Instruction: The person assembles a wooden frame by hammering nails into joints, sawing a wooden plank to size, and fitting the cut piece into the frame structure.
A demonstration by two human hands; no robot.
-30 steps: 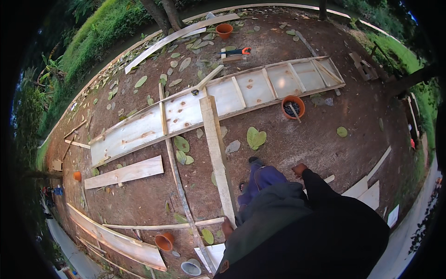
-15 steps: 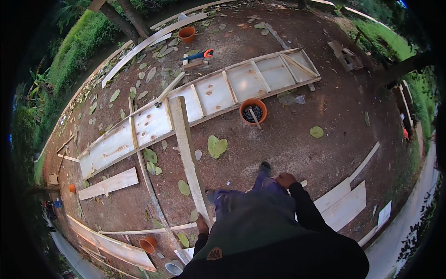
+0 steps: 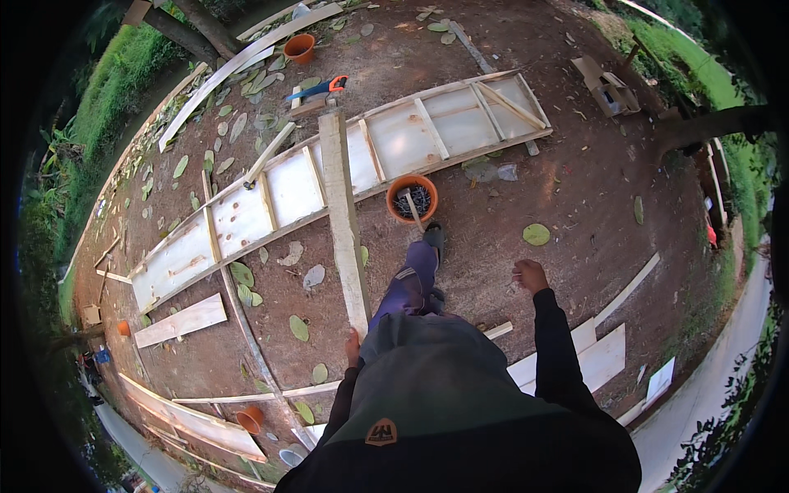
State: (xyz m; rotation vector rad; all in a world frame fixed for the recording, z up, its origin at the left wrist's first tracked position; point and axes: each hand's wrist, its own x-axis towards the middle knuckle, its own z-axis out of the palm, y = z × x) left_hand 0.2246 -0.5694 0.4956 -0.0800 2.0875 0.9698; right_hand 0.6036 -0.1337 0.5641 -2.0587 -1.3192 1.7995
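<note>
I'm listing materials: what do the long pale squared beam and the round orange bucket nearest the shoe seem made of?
Squared beam, at the left hand: wood, apparently rough, unfinished, from its streaked surface. Orange bucket: probably smooth plastic, from its even colour and thin rim; clay remains possible.

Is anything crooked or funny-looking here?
Yes, one thing: a thin, pale wooden slat slants across the right end of the long, shallow, pale wooden frame. It looks odd because the other thin, pale wooden crosspieces run straight across.
</note>
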